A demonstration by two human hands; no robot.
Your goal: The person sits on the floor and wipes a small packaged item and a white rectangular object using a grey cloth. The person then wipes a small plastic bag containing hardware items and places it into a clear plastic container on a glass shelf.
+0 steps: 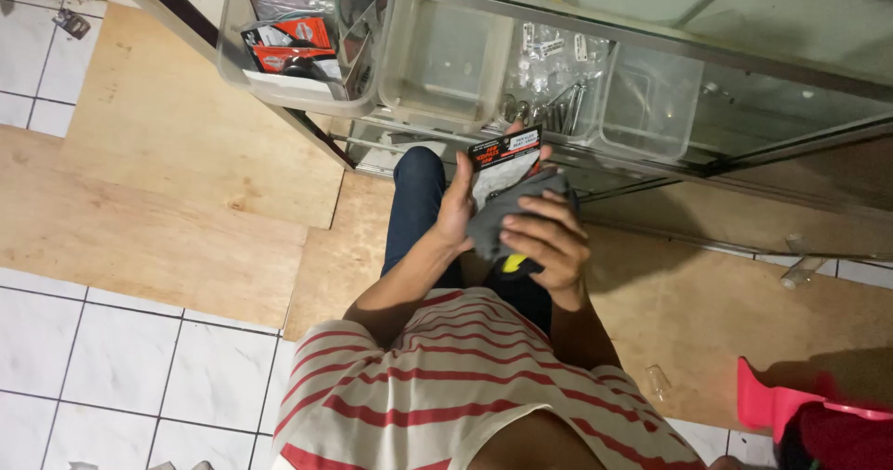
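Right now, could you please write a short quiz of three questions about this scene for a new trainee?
1. True or false: the left hand holds a small packet with a black and red card top.
2. What does the right hand press against that packet?
A. a grey cloth
B. a metal spoon
C. a paper cup
3. Fill the gap: the clear bin at the upper left of the glass cabinet holds more ______ of the same black and red kind.

Key
1. True.
2. A: the grey cloth lies between the two hands.
3. packets
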